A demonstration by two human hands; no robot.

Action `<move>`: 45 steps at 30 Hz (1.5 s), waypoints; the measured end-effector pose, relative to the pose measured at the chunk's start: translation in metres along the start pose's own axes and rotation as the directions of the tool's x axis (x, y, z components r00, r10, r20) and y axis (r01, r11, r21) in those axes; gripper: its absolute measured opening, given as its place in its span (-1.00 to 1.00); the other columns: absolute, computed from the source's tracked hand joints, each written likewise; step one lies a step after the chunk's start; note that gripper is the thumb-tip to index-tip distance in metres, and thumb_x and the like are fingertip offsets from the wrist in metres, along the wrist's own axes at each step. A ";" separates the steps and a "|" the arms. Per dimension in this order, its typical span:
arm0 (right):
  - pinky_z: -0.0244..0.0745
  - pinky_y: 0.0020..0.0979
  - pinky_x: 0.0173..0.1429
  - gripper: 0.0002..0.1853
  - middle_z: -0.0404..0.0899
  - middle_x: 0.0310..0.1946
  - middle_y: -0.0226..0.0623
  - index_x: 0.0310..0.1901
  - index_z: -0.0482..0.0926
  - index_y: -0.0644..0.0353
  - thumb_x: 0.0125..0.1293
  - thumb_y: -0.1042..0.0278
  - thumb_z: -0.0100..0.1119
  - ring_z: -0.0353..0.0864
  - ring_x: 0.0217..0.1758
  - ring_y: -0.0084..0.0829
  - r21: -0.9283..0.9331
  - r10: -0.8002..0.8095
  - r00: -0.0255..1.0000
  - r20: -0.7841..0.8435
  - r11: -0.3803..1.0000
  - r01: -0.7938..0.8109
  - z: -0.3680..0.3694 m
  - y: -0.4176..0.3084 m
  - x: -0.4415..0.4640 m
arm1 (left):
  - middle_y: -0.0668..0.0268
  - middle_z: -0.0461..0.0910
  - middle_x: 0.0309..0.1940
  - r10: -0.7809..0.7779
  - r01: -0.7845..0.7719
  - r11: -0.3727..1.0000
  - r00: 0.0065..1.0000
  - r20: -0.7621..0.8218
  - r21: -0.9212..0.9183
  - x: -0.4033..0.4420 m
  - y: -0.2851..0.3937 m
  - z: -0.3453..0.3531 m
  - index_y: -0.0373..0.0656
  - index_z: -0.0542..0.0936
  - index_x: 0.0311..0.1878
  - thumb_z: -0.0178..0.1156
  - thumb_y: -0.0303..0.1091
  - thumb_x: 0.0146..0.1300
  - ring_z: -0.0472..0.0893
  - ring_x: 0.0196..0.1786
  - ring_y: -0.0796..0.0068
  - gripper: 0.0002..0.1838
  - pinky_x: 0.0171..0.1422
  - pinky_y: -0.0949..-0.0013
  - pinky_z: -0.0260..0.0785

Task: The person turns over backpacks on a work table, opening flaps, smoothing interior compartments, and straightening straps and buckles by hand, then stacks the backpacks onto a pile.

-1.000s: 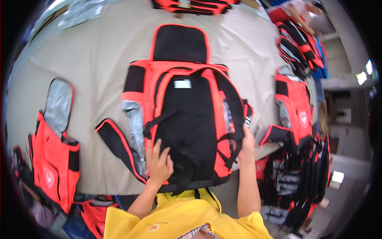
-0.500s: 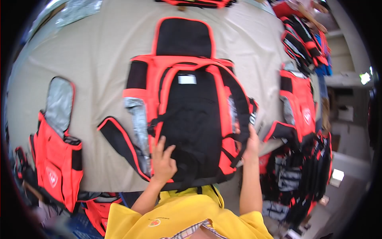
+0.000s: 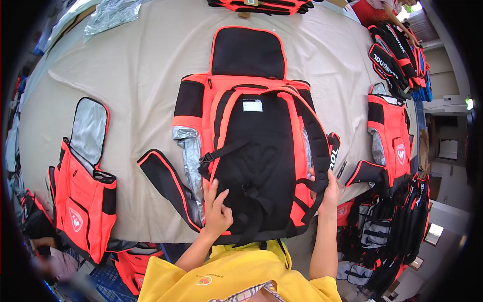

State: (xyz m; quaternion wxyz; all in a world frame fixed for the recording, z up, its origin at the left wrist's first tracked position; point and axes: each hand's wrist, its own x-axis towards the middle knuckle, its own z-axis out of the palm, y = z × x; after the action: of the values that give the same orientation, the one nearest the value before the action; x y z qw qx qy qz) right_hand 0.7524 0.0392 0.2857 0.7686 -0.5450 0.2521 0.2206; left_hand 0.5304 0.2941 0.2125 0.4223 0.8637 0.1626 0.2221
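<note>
A neon red and black backpack (image 3: 259, 176) lies on the cloth-covered table with its back panel and shoulder straps facing up. Its black top flap (image 3: 247, 53) is folded out away from me. My left hand (image 3: 217, 214) rests on the lower left edge, fingers stretched and apart. On the right side, my right hand (image 3: 329, 194) is closed around the edge near the shoulder strap, its fingertips partly hidden. A black hip-belt wing (image 3: 168, 181) spreads out to the left, beside a silver side pocket (image 3: 190, 151). A white label (image 3: 252, 105) shows on the upper back panel.
A similar red backpack (image 3: 83, 211) with an open silver-lined flap lies at left, and another (image 3: 390, 133) at right. More bags (image 3: 259, 6) sit at the far edge. Stacked bags (image 3: 395, 55) are at upper right, near another person's arm (image 3: 395, 17). Black bags (image 3: 392, 226) fill the lower right.
The whole view has shifted, so the backpack and table appear slightly farther right and lower. Both hands stay at the backpack's sides. A black strap now shows across its left side.
</note>
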 end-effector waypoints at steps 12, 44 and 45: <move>0.45 -0.45 -0.04 -0.52 0.61 0.16 -0.16 0.33 0.49 0.28 0.46 0.28 0.22 0.49 -0.21 -0.50 -0.066 -0.155 0.917 0.368 0.979 0.192 0.014 -0.019 -0.062 | 0.26 0.62 -0.09 -0.406 0.725 0.369 0.688 0.601 -0.582 0.053 0.013 -0.039 -0.24 0.20 0.50 0.57 -0.27 0.14 0.62 -0.08 0.56 -0.04 0.02 0.46 0.47; 0.48 -0.11 0.13 -0.41 0.47 0.04 -0.03 0.10 0.54 0.28 0.18 0.06 0.53 0.48 0.12 0.01 -0.931 -0.405 0.850 0.337 -0.010 0.364 -0.073 0.091 -0.163 | 0.17 0.65 0.10 0.127 -0.256 0.933 0.892 0.435 0.253 0.067 0.056 0.017 -0.24 0.65 0.11 0.42 -0.27 0.25 0.56 0.21 0.07 -0.60 0.28 0.10 0.44; 0.48 -0.11 0.13 -0.41 0.47 0.04 -0.03 0.10 0.54 0.28 0.18 0.06 0.53 0.48 0.12 0.01 -0.928 -0.403 0.849 0.343 -0.005 0.372 -0.074 0.094 -0.160 | 0.18 0.64 0.10 0.139 -0.297 0.924 0.849 0.510 0.242 0.067 0.049 0.020 -0.22 0.65 0.12 0.44 -0.26 0.23 0.53 0.22 0.07 -0.57 0.28 0.09 0.42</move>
State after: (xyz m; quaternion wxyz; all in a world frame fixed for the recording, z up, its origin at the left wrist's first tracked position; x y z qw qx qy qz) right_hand 0.5597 -0.0120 0.2978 0.2435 -0.9585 -0.1072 0.1027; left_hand 0.6028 0.2834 0.2571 0.2791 0.9600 -0.0153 0.0179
